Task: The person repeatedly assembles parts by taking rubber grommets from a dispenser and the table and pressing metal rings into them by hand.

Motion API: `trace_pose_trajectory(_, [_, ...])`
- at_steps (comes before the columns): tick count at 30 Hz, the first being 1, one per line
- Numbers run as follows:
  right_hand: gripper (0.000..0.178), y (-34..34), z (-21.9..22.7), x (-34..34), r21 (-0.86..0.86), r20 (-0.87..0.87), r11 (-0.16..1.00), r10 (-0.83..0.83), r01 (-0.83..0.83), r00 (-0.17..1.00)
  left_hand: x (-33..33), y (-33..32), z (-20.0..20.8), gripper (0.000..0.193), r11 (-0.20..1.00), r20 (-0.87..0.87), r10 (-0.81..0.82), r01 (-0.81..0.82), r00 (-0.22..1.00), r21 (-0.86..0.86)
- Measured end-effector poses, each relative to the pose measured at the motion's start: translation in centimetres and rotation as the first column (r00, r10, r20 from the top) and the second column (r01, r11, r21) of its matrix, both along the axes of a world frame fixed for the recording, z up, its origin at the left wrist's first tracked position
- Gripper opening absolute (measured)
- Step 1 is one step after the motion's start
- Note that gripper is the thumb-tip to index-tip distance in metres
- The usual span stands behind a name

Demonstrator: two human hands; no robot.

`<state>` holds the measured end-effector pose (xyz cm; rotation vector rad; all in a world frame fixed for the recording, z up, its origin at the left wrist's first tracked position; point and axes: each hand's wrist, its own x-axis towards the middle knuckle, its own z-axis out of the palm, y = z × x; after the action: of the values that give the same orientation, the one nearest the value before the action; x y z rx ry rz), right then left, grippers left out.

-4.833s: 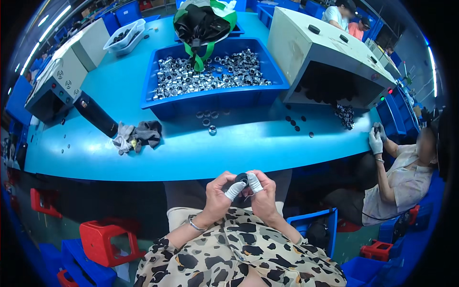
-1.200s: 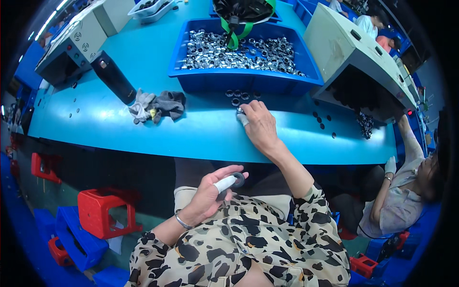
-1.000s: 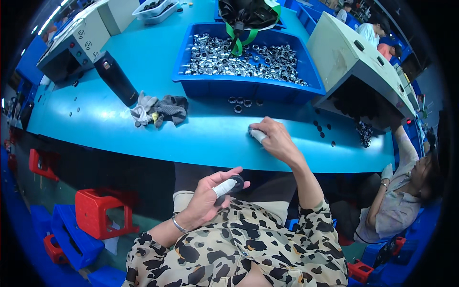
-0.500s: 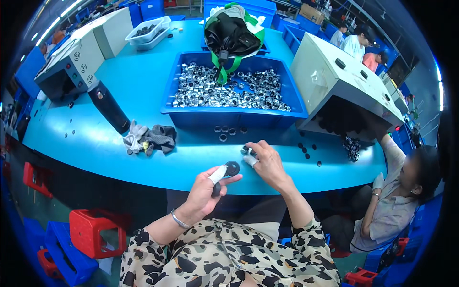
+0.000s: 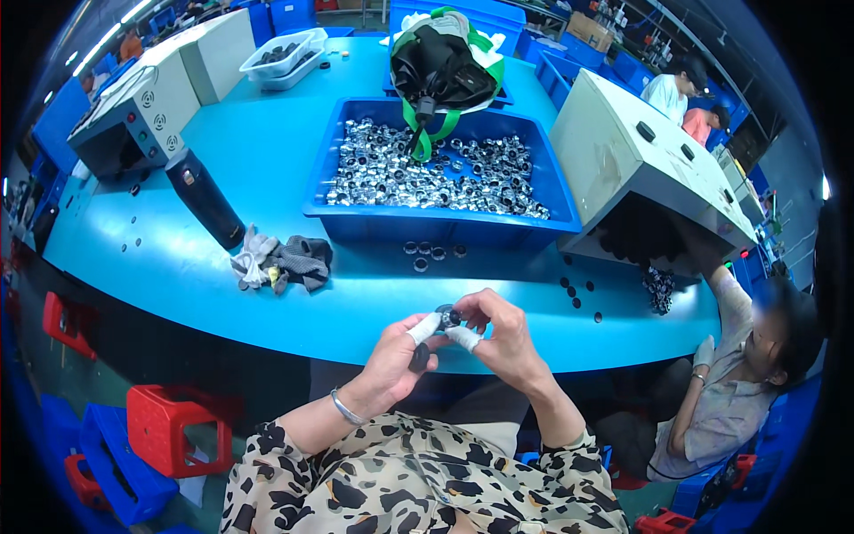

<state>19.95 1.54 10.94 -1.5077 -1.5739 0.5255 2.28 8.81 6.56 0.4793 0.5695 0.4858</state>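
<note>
In front of me, just over the table's near edge, my two hands meet. My left hand pinches a black round cap between its white-wrapped thumb and fingers. A second black round piece is tucked in the curled fingers of that hand. My right hand, its thumb also wrapped in white, is closed on a small shiny metal ring held against the cap. Fingers partly hide both parts, so whether the ring sits in the cap I cannot tell. Several loose silver rings lie on the table beyond.
A blue tub of shiny rings stands ahead, a black-and-green bag behind it. Left are gloves and a dark bottle. At right, a co-worker reaches into a white box-shaped machine; black discs lie nearby.
My right hand has moved left and slightly down, bringing the metal ring from above the table to the black cap in my left hand. The hands were apart before.
</note>
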Motion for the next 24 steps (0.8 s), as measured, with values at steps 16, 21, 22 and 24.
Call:
trace_pose_trajectory(16, [0.027,-2.2,0.6,-0.3,-0.041,0.225,0.99,-0.124,0.137,0.966,1.7,-1.9,-1.0,0.02,0.967,-0.013,0.03,-0.025,0.999,0.253])
trace_pose_trajectory(21, [0.025,-2.5,0.6,-0.2,-0.056,0.301,0.99,-0.108,0.13,0.947,2.6,-2.0,-0.4,0.023,0.945,-0.05,0.016,0.002,0.999,0.327])
trace_pose_trajectory(22, [0.027,-2.4,0.3,-0.1,-0.065,0.27,0.99,-0.102,0.124,0.957,2.6,-1.9,-0.5,0.023,0.945,-0.049,0.017,0.0,0.999,0.327])
trace_pose_trajectory(24, [0.029,-2.5,0.4,0.0,-0.071,0.242,0.99,-0.101,0.121,0.965,2.8,-1.6,-0.8,0.023,0.965,-0.048,0.006,0.007,0.999,0.264])
